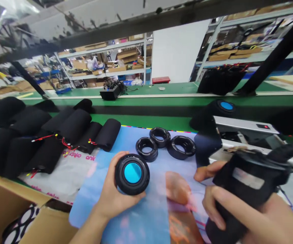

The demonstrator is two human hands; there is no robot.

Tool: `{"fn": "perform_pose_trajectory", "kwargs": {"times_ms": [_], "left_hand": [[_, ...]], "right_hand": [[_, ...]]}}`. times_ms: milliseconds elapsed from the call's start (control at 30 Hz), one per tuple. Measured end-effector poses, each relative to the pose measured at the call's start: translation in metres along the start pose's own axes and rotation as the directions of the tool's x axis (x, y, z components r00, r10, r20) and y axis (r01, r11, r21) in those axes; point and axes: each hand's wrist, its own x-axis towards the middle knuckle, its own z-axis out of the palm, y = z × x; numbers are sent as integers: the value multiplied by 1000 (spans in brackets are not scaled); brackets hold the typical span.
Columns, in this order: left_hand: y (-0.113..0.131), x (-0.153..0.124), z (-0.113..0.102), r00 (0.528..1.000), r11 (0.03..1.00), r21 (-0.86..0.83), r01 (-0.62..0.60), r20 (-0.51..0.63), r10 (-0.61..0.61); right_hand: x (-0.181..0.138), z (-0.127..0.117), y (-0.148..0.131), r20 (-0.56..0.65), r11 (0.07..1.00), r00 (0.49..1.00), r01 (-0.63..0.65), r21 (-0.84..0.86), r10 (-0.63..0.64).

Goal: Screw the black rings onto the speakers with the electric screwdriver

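Observation:
My left hand [111, 198] grips a round black speaker cap with a blue centre disc [132, 173], held upright facing me above the blue mat [141, 220]. My right hand [227, 210] is wrapped around a black cylindrical speaker body [248, 183] at the right, blurred by motion, with a black cable running off to the right. Three black rings [159, 142] lie on the mat just beyond my left hand.
Several black fabric cylinders with red wires [60, 135] lie at the left. A cardboard box [14, 217] holding ring parts sits at the lower left. A grey metal fixture [243, 130] with a blue-topped black part [225, 105] stands at the right. A green conveyor [149, 101] and shelving run behind.

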Motion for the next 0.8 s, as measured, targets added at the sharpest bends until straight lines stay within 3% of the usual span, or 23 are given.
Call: {"fn": "perform_pose_trajectory", "kwargs": {"times_ms": [133,300,400,533,733,800], "left_hand": [[2,2,2,997,989,-125,79,15,-78],[3,-1,-3,991,973,-231,23,130,8],[3,-5,-8,979,949,-310,61,204,4],[-2,-7,-14,971,948,-296,118,236,-47],[12,-1,-15,974,980,-176,94,219,-54],[17,-1,-12,969,979,-171,110,238,-67]], "right_hand": [[3,30,-18,-32,997,998,58,41,-57],[-7,55,-29,-147,997,987,69,15,-66],[-4,45,-37,-252,984,953,178,17,-168],[3,16,-54,-393,912,828,404,-74,-399],[14,15,-73,-434,848,734,502,-170,-522],[20,19,-74,-420,849,739,481,-217,-526]]}}
